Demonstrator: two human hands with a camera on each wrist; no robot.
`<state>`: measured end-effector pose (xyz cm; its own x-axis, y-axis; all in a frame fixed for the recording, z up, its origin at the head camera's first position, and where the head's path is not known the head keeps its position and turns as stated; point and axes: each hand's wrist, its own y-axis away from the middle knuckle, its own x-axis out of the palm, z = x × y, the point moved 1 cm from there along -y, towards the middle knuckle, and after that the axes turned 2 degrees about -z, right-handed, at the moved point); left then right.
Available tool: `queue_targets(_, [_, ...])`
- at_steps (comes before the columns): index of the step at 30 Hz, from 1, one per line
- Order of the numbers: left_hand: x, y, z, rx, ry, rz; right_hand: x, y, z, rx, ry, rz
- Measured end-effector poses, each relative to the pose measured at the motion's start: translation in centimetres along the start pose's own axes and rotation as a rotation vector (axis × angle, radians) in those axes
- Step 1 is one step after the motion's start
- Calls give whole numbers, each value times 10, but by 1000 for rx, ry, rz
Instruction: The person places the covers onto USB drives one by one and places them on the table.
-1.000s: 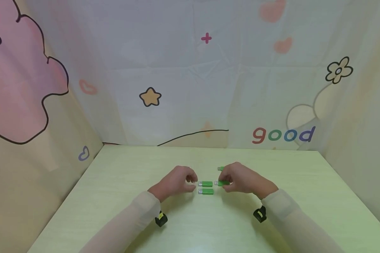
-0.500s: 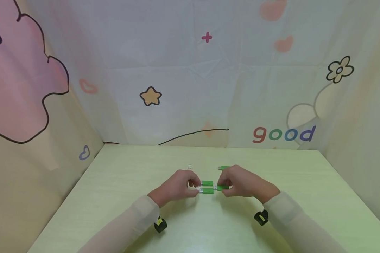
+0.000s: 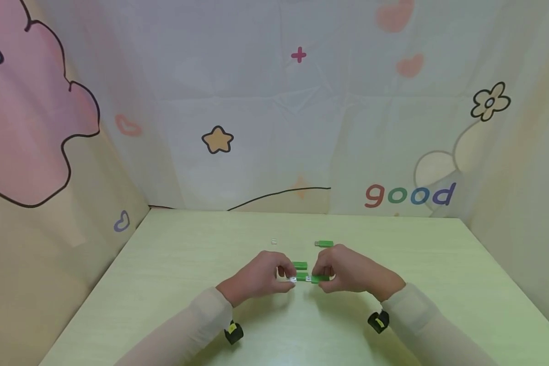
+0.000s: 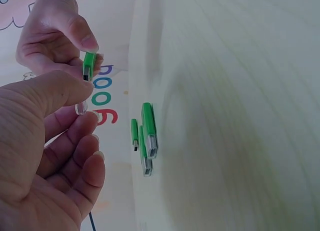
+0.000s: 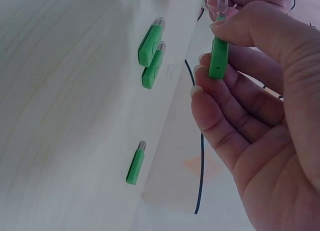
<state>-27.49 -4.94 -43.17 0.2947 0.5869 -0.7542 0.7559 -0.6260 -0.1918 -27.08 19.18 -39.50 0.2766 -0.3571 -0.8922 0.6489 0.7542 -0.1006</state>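
Observation:
My right hand (image 3: 353, 270) pinches a green USB stick (image 5: 218, 60) between thumb and fingers, its metal plug pointing left. Facing it, my left hand (image 3: 262, 277) pinches a small clear cap (image 4: 81, 108) between thumb and index finger. In the left wrist view the cap and the plug are close together, held above the table. Below and behind the hands lie two green USB sticks with clear caps on, side by side: a nearer one (image 4: 149, 125) and a farther one (image 3: 300, 265), both partly hidden in the head view.
Farther back on the table (image 3: 201, 234) lies another green USB stick (image 3: 324, 244) with its metal plug bare. To its left is a loose clear cap (image 3: 274, 241). A printed cloth backdrop (image 3: 256, 168) stands along the table's back edge.
Both hands have come nearer the body, and the left has shifted right, bringing the cap closer to the plug. The rear USB stick and loose cap are now uncovered.

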Motion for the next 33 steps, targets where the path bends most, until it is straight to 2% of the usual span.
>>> queue_targets(8, [-1,-1,-6,17,-8,-5,0,-2,4,-41,18,-33])
queue_targets(33, [0,-1,-11,43,-11,-17,3,-6,8,-88,11,-48])
